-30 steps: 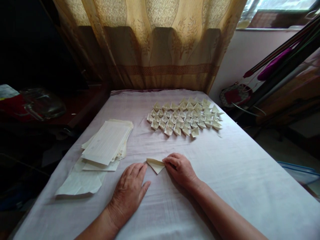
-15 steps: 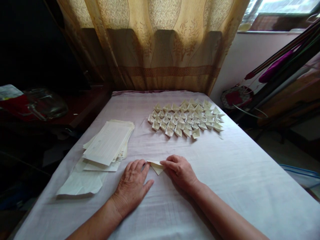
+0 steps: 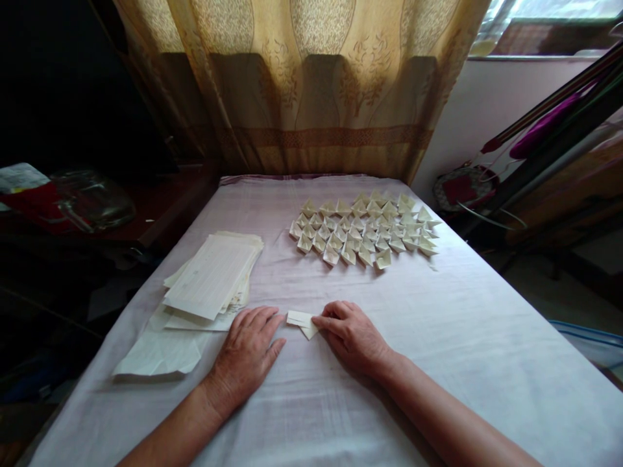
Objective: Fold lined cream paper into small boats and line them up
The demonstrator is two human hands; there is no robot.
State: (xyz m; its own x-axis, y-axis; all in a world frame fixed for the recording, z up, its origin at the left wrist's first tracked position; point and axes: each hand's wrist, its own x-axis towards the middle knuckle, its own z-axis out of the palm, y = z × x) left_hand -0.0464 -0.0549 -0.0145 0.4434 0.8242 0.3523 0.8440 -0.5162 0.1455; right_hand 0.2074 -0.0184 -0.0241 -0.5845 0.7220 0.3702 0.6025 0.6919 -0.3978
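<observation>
A small folded piece of paper (image 3: 302, 320) lies on the white cloth between my hands, one flap spread to the left and a pointed corner toward me. My right hand (image 3: 351, 334) pinches its right end between thumb and fingers. To the left, my left hand (image 3: 250, 347) rests on the cloth, fingers stretched out and thumb apart, a little way off the paper. Beside that hand sits a stack of paper sheets (image 3: 210, 275), with a loose creased sheet (image 3: 158, 350) at its near side. Rows of small folded paper boats (image 3: 360, 230) stand beyond my right hand.
A white cloth (image 3: 438, 363) covers the table. Behind it hangs a patterned yellow curtain (image 3: 321, 91). At the left, a glass jug (image 3: 92, 201) stands on a dark red cabinet (image 3: 165, 201). A round patterned bag (image 3: 464, 188) is beyond the table's right edge.
My left hand has let go of the paper's left end and drawn back left. A flap of the paper now lies opened out to the left. My right hand keeps its pinch.
</observation>
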